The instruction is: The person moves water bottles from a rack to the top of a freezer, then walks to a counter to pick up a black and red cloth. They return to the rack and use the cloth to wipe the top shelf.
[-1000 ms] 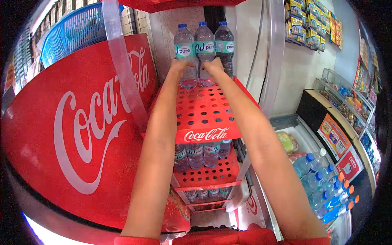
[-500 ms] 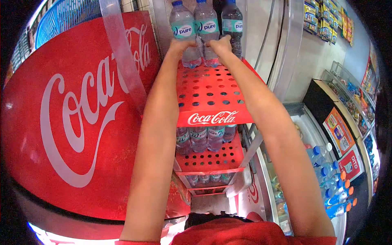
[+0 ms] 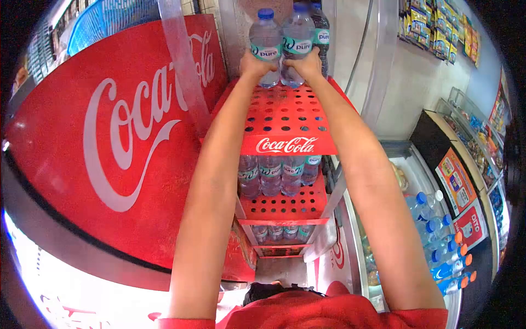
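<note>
While the left hand [image 3: 256,66] gripped the left bottle [image 3: 265,43], the right hand [image 3: 308,65] gripped the middle bottle [image 3: 297,37]. Both were upright

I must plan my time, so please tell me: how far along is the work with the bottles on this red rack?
Several bottles standing on the shelf below look done. The left hand and right hand each grip a bottle at the top shelf's far end. Probably left: setting and releasing these two. Holes show nearer the front; whether more bottles belong there, I cannot tell.
</note>
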`<state>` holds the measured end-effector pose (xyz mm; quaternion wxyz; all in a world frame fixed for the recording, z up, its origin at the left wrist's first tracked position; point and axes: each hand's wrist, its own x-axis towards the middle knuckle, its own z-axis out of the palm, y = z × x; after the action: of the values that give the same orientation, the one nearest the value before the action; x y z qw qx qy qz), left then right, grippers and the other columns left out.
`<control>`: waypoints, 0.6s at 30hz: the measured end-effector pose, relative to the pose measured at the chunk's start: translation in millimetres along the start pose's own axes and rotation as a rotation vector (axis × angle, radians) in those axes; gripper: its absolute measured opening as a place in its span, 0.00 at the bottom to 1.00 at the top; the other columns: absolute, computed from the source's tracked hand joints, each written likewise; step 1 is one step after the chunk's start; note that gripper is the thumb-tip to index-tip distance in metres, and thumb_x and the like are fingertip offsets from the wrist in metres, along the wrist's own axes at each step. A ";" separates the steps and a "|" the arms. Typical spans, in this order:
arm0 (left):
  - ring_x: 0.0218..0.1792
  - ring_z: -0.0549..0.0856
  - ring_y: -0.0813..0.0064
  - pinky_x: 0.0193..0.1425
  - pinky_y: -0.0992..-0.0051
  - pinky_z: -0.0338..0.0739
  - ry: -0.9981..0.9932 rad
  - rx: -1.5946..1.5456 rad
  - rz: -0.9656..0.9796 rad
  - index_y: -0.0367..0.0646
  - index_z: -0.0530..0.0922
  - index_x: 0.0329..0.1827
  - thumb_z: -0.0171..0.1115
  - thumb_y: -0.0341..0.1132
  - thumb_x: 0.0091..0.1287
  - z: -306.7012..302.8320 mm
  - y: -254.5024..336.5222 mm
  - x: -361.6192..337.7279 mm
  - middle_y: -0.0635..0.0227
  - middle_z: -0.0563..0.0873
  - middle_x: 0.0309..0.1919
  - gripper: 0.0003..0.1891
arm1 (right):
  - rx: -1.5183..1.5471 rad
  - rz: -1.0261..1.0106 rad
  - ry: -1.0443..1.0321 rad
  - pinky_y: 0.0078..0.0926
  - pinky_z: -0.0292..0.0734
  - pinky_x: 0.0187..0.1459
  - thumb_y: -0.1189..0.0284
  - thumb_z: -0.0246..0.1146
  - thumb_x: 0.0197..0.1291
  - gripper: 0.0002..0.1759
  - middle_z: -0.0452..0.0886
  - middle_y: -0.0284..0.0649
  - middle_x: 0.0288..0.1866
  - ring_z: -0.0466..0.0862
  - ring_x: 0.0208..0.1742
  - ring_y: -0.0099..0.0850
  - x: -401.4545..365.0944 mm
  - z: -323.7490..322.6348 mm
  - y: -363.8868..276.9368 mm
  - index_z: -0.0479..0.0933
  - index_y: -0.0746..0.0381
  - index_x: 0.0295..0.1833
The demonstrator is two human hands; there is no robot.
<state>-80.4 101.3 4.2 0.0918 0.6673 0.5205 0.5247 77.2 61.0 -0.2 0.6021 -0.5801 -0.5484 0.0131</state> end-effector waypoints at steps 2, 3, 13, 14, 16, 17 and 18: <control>0.53 0.80 0.58 0.58 0.66 0.74 0.012 0.021 0.027 0.39 0.69 0.58 0.81 0.41 0.23 -7.9 9.2 -16.6 0.53 0.80 0.51 0.50 | -0.031 0.055 0.033 0.40 0.72 0.56 0.63 0.80 0.25 0.55 0.75 0.59 0.51 0.76 0.54 0.52 -8.8 -10.7 -5.8 0.56 0.71 0.58; 0.53 0.80 0.58 0.58 0.66 0.74 0.022 0.030 0.047 0.39 0.69 0.58 0.80 0.41 0.23 -7.9 15.1 -21.4 0.52 0.81 0.50 0.50 | -0.038 0.061 0.048 0.40 0.72 0.56 0.63 0.80 0.25 0.55 0.75 0.59 0.51 0.76 0.54 0.52 -13.3 -16.4 -11.1 0.56 0.71 0.58; 0.45 0.83 0.63 0.51 0.68 0.77 0.138 -0.166 0.400 0.30 0.71 0.52 0.79 0.41 0.34 -71.4 84.7 -110.9 0.51 0.82 0.45 0.41 | 0.483 -0.142 0.038 0.30 0.76 0.48 0.78 0.77 0.27 0.35 0.81 0.43 0.43 0.81 0.45 0.34 -68.3 -84.8 -24.5 0.72 0.69 0.48; 0.44 0.83 0.64 0.50 0.69 0.77 0.143 -0.166 0.444 0.31 0.71 0.51 0.79 0.41 0.35 -78.4 90.3 -118.8 0.52 0.82 0.44 0.39 | 0.581 -0.130 0.026 0.29 0.75 0.49 0.78 0.76 0.29 0.32 0.81 0.42 0.43 0.81 0.45 0.33 -95.1 -113.6 -47.9 0.74 0.68 0.47; 0.43 0.83 0.65 0.50 0.70 0.76 0.124 -0.175 0.482 0.31 0.72 0.49 0.79 0.41 0.36 -91.1 95.3 -135.7 0.52 0.83 0.43 0.38 | 0.588 -0.172 -0.041 0.28 0.75 0.50 0.77 0.76 0.30 0.31 0.81 0.42 0.43 0.81 0.45 0.32 -108.1 -131.7 -57.1 0.74 0.68 0.47; 0.43 0.83 0.67 0.49 0.71 0.76 0.193 -0.165 0.513 0.32 0.72 0.48 0.79 0.41 0.38 -98.4 99.0 -145.7 0.54 0.83 0.42 0.36 | 0.609 -0.228 -0.124 0.28 0.74 0.50 0.77 0.76 0.31 0.30 0.82 0.41 0.44 0.81 0.45 0.31 -114.9 -137.0 -60.2 0.75 0.68 0.47; 0.42 0.82 0.69 0.48 0.72 0.76 0.265 -0.155 0.543 0.32 0.73 0.47 0.79 0.42 0.39 -107.0 104.6 -155.5 0.55 0.84 0.40 0.35 | 0.603 -0.215 -0.116 0.28 0.74 0.50 0.77 0.76 0.31 0.30 0.82 0.41 0.44 0.81 0.45 0.31 -120.7 -141.5 -64.0 0.75 0.68 0.47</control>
<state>-88.6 -113.2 26.4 -0.0699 0.6988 0.2890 0.6506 85.0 -135.4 6.4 0.7124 -0.3125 -0.6115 0.1443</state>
